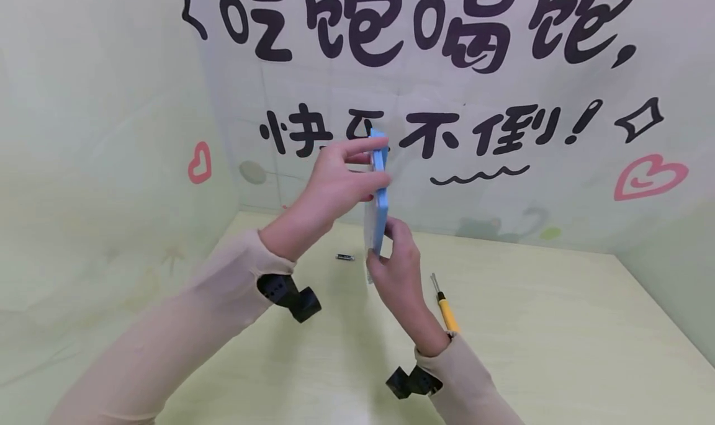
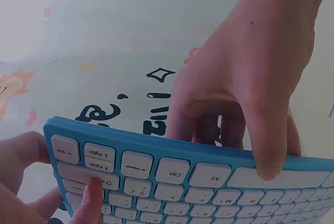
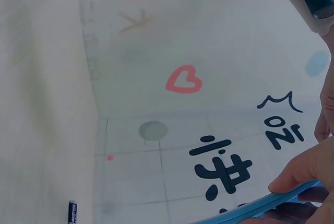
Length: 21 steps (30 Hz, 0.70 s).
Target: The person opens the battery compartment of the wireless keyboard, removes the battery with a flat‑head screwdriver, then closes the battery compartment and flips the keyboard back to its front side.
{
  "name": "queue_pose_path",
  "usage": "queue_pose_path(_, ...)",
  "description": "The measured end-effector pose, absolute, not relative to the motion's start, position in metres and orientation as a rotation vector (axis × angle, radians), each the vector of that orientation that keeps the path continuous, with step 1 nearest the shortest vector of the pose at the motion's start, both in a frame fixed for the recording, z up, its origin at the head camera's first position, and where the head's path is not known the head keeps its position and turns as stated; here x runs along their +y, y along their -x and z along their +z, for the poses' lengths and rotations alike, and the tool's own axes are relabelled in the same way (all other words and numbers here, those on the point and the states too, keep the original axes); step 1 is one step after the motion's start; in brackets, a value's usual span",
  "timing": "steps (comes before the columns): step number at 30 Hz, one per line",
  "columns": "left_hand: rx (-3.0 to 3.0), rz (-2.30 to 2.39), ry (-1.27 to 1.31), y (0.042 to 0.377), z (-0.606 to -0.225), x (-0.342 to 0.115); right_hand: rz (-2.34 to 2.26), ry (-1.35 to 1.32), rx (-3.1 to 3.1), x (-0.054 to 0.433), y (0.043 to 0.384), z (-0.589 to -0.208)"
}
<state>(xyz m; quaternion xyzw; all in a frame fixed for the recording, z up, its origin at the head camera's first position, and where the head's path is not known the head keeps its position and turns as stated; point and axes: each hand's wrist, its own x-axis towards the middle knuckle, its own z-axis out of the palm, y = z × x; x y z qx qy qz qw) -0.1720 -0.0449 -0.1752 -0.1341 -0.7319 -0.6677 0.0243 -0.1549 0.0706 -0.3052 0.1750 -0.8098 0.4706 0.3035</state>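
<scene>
A keyboard [image 1: 375,226] with a blue frame and white keys is held up on edge above the table, its blue side edge facing me. My left hand [image 1: 343,174] grips its upper end. In the left wrist view, the left thumb [image 2: 91,200] lies over the keys near one corner of the keyboard [image 2: 206,153]. Lower down, my right hand [image 1: 399,267] holds the keyboard between thumb and fingers. The left wrist view shows the right hand [image 2: 240,83] with its thumb on the long key and the other fingers behind the frame.
A small dark battery [image 1: 344,257] lies on the pale table [image 1: 530,326], left of the keyboard. To the right lies a screwdriver [image 1: 445,307] with a yellow and black handle, partly covered by the right forearm. Behind stands a wall [image 1: 402,90] with large black writing.
</scene>
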Motion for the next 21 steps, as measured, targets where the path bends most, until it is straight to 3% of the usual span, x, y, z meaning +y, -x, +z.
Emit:
queue_pose_path(11, -2.345, -1.830, 0.471, 0.171, -0.178, -0.017, 1.438, -0.440, -2.054, 0.078, 0.154, -0.308)
queue_pose_path(21, -2.180, -1.954, 0.422, 0.172, -0.191, -0.004, 1.501, -0.361, -2.077, 0.082, 0.153, -0.310)
